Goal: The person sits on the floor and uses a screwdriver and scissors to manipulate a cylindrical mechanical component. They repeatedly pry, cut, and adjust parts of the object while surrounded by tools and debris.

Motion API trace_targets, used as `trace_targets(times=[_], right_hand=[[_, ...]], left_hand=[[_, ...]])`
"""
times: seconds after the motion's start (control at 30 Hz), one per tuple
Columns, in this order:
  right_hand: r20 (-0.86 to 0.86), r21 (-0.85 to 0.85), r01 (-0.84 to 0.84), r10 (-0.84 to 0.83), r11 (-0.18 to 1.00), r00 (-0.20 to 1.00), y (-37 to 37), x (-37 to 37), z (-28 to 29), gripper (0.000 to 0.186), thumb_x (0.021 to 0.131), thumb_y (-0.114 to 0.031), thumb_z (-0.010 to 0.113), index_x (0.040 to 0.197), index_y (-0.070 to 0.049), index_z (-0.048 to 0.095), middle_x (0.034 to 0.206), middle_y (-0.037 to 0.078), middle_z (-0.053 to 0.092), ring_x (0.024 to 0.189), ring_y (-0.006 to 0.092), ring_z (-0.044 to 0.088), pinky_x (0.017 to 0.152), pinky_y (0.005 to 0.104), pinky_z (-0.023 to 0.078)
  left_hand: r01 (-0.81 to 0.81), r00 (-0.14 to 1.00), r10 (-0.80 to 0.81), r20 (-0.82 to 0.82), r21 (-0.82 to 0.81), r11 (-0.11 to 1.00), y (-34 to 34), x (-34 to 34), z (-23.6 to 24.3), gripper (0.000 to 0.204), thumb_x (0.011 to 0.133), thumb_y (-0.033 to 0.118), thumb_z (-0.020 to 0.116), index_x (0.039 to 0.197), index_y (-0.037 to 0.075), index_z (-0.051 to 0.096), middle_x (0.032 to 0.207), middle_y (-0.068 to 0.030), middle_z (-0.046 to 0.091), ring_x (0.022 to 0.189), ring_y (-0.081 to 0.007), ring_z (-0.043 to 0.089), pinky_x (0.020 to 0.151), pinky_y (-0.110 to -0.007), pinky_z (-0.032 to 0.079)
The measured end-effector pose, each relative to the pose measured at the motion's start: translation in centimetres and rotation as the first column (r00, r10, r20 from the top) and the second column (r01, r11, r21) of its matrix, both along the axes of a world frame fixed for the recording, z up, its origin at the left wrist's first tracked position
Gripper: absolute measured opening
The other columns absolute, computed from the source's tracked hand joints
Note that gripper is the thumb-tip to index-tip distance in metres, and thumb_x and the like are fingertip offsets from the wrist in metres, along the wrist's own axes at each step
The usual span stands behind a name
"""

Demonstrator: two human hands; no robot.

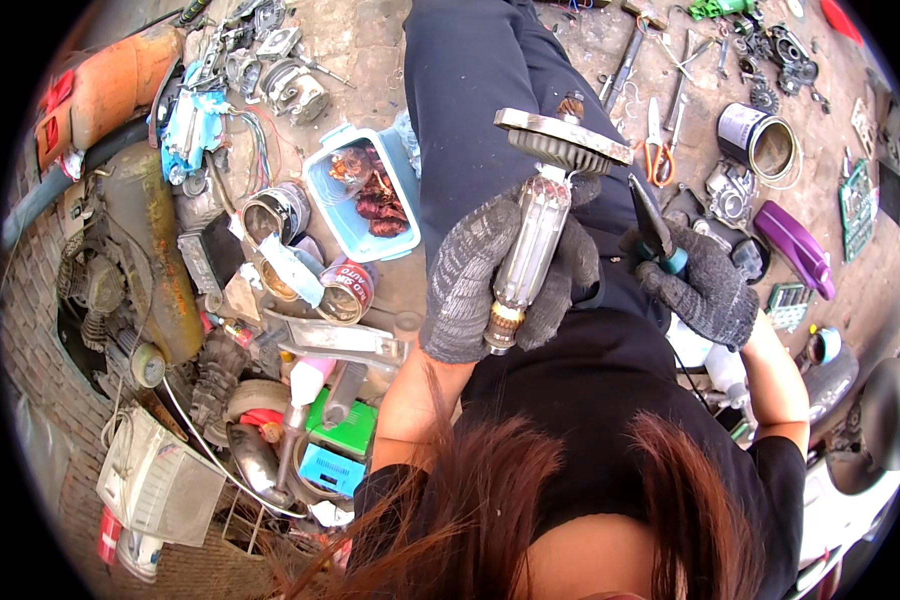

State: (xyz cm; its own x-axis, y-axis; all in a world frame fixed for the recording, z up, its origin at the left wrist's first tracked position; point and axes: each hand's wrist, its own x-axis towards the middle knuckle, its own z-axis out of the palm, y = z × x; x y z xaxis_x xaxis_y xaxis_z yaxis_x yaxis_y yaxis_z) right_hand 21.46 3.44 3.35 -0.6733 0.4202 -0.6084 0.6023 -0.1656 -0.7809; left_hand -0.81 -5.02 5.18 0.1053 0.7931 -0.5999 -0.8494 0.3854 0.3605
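Observation:
My left hand (470, 275), in a dark grey knit glove, is closed round a motor armature (533, 245). The armature stands nearly upright in the picture, its copper commutator end toward me and a wide ribbed metal disc (565, 142) at its far end. To the right, my gloved right hand (708, 285) grips long-nose pliers (654, 225) with a teal handle. Their dark, pointed jaws aim away from me and sit apart from the armature, just right of the disc. Most of the plier handles are hidden by the fingers.
Left of my legs, a light blue plastic basket (322, 185) holds reddish-brown coil scraps. Open tin cans (345, 290) and metal parts crowd the left side. Orange-handled scissors (657, 150), another can (755, 140), a purple plastic piece (795, 248) and circuit boards (857, 210) lie at right.

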Motion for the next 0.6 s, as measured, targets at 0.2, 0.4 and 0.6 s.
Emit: trace_targets(times=[0.2,0.4,0.6], right_hand=[[-0.036,0.025,0.016,-0.015,1.0,0.999,0.3,-0.2,0.5,0.036,0.082,-0.026,0.06,0.109,-0.002,0.055,0.091,0.018,0.061,0.084,0.0285,0.06,0.074,0.0359,0.046],[0.017,0.119,-0.062,0.06,0.991,0.998,0.6,-0.4,1.2,0.035,0.08,-0.022,0.061,0.108,-0.002,0.055,0.094,0.016,0.062,0.088,0.0297,0.061,0.078,0.0367,0.047],[0.027,0.247,-0.073,0.069,0.966,0.997,0.5,-1.2,1.7,0.043,0.079,-0.027,0.062,0.11,0.001,0.053,0.093,0.022,0.06,0.086,0.0374,0.059,0.074,0.0408,0.046]], left_hand=[[0.113,0.992,-0.114,0.045,0.033,0.993,0.1,-0.4,0.1,0.047,0.082,0.033,0.058,0.112,-0.002,0.05,0.079,-0.0161,0.062,0.055,-0.0186,0.06,0.042,-0.026,0.047],[0.095,0.948,-0.092,-0.304,-0.004,0.995,0.4,1.2,0.7,0.044,0.078,0.033,0.065,0.103,-0.001,0.051,0.072,-0.013,0.06,0.044,-0.0159,0.053,0.037,-0.024,0.041],[0.109,0.851,-0.072,-0.521,0.041,0.993,0.1,2.1,0.5,0.042,0.082,0.026,0.062,0.11,-0.001,0.046,0.072,-0.0108,0.058,0.048,-0.0123,0.053,0.04,-0.021,0.041]])
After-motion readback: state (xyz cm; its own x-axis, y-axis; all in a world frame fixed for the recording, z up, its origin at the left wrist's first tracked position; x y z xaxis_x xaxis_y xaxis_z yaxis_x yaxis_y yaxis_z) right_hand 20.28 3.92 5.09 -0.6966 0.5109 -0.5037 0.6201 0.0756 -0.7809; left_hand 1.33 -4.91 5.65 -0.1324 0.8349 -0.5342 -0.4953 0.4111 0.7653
